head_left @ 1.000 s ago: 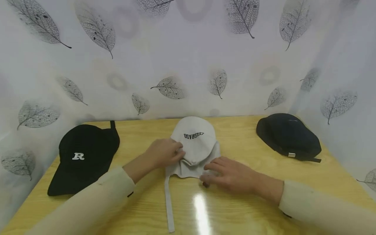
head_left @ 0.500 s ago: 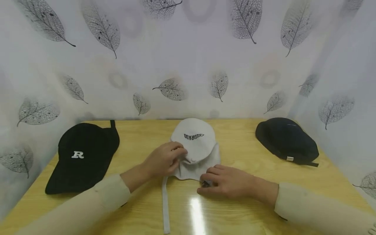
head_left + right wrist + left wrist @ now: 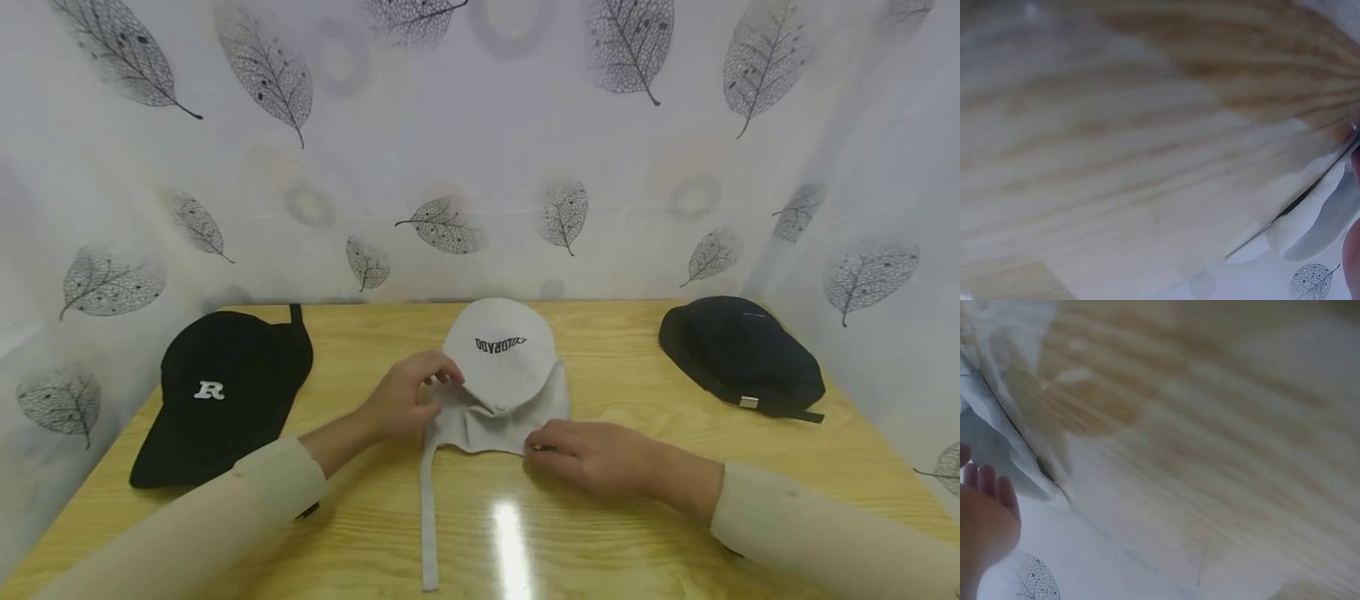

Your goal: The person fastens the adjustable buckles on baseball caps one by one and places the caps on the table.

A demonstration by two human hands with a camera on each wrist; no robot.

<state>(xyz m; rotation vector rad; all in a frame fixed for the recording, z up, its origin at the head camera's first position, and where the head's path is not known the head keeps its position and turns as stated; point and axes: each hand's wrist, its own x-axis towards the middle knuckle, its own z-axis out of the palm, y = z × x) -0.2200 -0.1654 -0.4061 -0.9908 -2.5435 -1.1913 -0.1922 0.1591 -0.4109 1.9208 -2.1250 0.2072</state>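
Observation:
A pale grey baseball cap [image 3: 498, 358] with COLORADO in black letters, upside down from here, lies folded in the middle of the table. Its long thin strap [image 3: 428, 525] trails toward the front. My left hand [image 3: 408, 396] is at the cap's left side, index fingertip by the crown and thumb held apart from it. At the near right corner my right hand [image 3: 592, 454] pinches the cap's edge between thumb and fingers. The left wrist view shows the fingers of the left hand [image 3: 988, 512] beside the cap [image 3: 1007, 450]; the right wrist view catches part of the cap [image 3: 1310, 219].
To the left lies a black cap [image 3: 232, 367] with a white R. A dark cap [image 3: 738, 358] with a metal strap buckle [image 3: 748, 402] rests at the right. Behind the wooden table [image 3: 615, 550] hangs a white curtain [image 3: 480, 125] with leaf prints.
My left thumb has spread away from the fingers. My right hand has shifted slightly up onto the cap's corner; the small dark piece seen between its fingers is now hidden.

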